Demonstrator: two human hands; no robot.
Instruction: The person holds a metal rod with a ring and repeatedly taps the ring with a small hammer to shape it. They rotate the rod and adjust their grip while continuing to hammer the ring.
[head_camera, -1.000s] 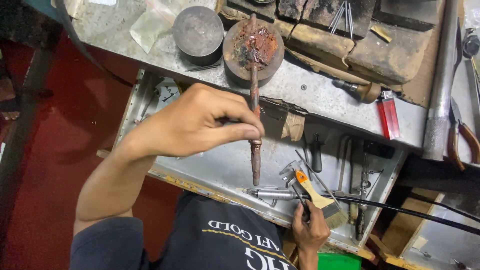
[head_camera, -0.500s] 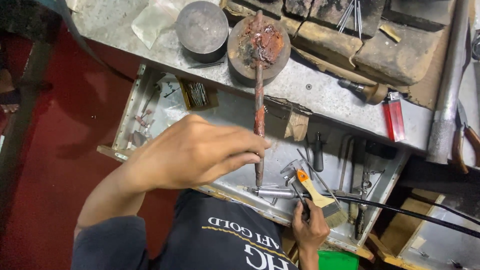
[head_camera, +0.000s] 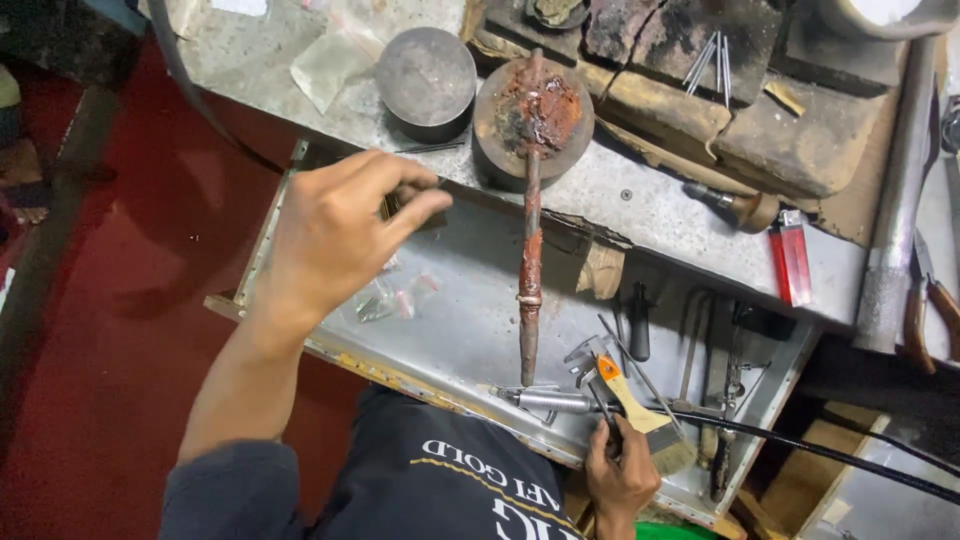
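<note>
**Left hand lifted off the stick, right hand gripping the hose handpiece**

Head view: We are looking down over an open metal drawer (head_camera: 470, 330) under a worn workbench (head_camera: 650, 200). Our left hand (head_camera: 335, 235) is hovering over the drawer's left end, fingers loosely curled with thumb and forefinger nearly pinching; it is covering whatever sits beneath it, so we cannot tell whether it is grasping anything. A rusty red-coated stick (head_camera: 529, 250) is lying free, its top resting on a round block (head_camera: 533, 115) and its tip pointing down into the drawer. Our right hand (head_camera: 620, 475) is clenching around a metal handpiece (head_camera: 550, 400) joined to a black hose (head_camera: 820, 450); its fingers are hiding the joint. A brush (head_camera: 640, 410) is lying just beside it. A red lighter (head_camera: 792, 262) is resting on the bench. Small plastic bags (head_camera: 395, 298) are partly hidden by the left hand.
</note>
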